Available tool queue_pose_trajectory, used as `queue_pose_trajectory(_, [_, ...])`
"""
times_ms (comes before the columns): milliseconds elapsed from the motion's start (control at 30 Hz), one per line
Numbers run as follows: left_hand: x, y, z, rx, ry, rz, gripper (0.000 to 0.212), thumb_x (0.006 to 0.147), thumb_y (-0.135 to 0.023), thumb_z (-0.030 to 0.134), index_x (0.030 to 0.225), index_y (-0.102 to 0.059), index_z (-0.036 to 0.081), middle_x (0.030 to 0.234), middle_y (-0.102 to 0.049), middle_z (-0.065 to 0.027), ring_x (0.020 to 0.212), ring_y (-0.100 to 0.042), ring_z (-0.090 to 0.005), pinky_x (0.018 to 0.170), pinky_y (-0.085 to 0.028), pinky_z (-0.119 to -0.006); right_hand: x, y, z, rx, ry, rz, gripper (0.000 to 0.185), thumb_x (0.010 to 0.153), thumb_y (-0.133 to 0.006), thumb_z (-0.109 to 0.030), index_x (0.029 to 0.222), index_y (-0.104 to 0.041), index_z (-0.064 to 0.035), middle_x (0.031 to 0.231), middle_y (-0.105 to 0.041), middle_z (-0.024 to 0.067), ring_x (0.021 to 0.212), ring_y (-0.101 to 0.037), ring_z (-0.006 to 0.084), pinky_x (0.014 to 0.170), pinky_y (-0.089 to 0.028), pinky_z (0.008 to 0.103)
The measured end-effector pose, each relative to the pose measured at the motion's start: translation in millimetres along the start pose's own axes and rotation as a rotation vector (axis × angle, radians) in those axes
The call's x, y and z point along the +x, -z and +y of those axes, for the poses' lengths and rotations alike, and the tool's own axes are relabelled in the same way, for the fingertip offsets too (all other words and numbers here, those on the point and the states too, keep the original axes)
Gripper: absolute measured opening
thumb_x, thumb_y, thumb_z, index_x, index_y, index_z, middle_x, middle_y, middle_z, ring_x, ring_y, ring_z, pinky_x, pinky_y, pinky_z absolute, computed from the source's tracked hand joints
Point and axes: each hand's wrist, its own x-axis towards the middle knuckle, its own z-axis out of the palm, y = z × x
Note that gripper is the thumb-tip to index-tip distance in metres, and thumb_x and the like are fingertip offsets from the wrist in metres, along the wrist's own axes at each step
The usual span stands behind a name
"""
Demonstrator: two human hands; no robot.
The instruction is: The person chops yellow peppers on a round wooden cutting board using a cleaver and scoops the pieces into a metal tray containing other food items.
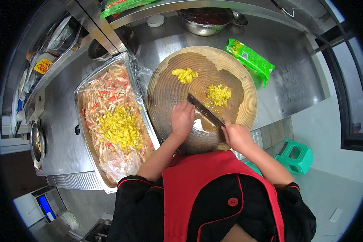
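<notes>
My right hand (237,136) grips the handle of a cleaver (206,110), whose dark blade slants up and left over a round wooden chopping block (161,86). Beside the blade's far end, my left hand (182,118) has its fingers bent and close together; whether anything is under the fingertips is hidden. Right of the blade lies a heap of chopped yellow-green pickled peppers (218,95). Farther back on the block sits a small pile of longer, uncut-looking yellow-green peppers (185,75). The block's surface looks wet around the middle.
Left of the block, a metal tray (151,128) holds shredded pale food, red pieces and chopped yellow-green peppers. A green packet (252,59) touches the block's far right. Behind stand a metal bowl (205,28) and a white lid (155,20). A green stool (295,155) is at right.
</notes>
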Motion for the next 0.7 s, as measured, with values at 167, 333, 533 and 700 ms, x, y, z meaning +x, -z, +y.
queue_pose_trajectory(167, [1,7,-1,-0.054,0.016,-0.020,0.004,0.085,-0.068,0.009,0.086,-0.066,0.005,0.085,-0.062,-0.0123,0.088,-0.061,-0.0328,0.079,-0.045,-0.045,11,-12,39,0.355,0.006,0.098,0.029,0.100,-0.057,-0.026,0.099,-0.060,0.0028,0.080,-0.066,0.0296,0.080,-0.065,0.0487,0.073,-0.051,0.0557])
queue_pose_trajectory(333, [28,20,-18,-0.035,0.079,0.050,0.008,0.084,-0.069,0.007,0.092,-0.068,0.006,0.090,-0.065,-0.0137,0.092,-0.062,-0.0343,0.083,-0.045,-0.045,-7,0,35,0.329,-0.005,0.055,0.028,0.100,-0.059,-0.026,0.098,-0.061,0.0017,0.083,-0.066,0.0297,0.082,-0.064,0.0492,0.074,-0.050,0.0569])
queue_pose_trajectory(533, [87,11,-38,0.067,0.069,0.094,0.016,0.082,-0.074,0.013,0.096,-0.069,0.007,0.095,-0.065,-0.0132,0.094,-0.063,-0.0333,0.085,-0.045,-0.045,-11,-6,28,0.299,-0.066,0.010,0.027,0.100,-0.058,-0.025,0.096,-0.061,0.0013,0.083,-0.066,0.0285,0.082,-0.065,0.0485,0.074,-0.050,0.0568])
queue_pose_trajectory(700, [118,-9,-40,0.139,0.108,0.040,0.023,0.081,-0.076,0.016,0.101,-0.071,0.008,0.098,-0.066,-0.0118,0.097,-0.064,-0.0329,0.087,-0.047,-0.043,-7,-6,31,0.200,-0.126,0.135,0.027,0.101,-0.056,-0.024,0.097,-0.059,0.0025,0.075,-0.065,0.0295,0.075,-0.065,0.0490,0.069,-0.052,0.0568])
